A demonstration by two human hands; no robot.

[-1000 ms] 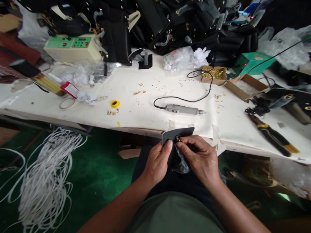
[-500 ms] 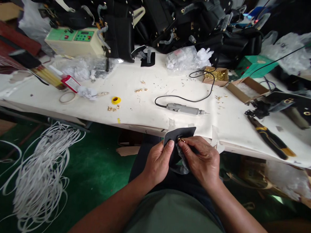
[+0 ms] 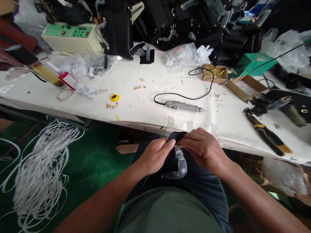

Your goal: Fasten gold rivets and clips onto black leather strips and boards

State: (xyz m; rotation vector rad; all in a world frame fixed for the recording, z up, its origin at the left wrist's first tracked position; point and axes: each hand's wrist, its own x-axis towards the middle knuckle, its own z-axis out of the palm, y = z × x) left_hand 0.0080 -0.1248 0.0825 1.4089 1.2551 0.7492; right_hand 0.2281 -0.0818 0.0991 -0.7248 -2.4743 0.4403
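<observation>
My left hand [image 3: 154,156] is closed on the left edge of a black leather-like panel [image 3: 174,135], its thumb pressed on the near face. Hanging from the panel is a handle [image 3: 181,163] wrapped in clear plastic, which curves down over my lap. My right hand [image 3: 206,148] is closed in a pinch at the panel's right side, by the top end of the handle. What sits between those fingertips is hidden. Beyond the hands, a grey electric screwdriver [image 3: 182,106] with a black cord lies on the white table [image 3: 140,110].
Pliers [image 3: 269,134] with black and yellow grips lie at right. Small gold fittings [image 3: 111,106] sit near a yellow tape roll [image 3: 114,97]. A carton [image 3: 215,74] holds gold parts beside another carton [image 3: 245,87]. Black bags [image 3: 118,31] are piled behind. White cord [image 3: 43,173] lies on the floor.
The panel has tilted, and more of the wrapped handle shows below it. My right hand has turned over its top edge; the gold ring seen at its fingertips is now hidden.
</observation>
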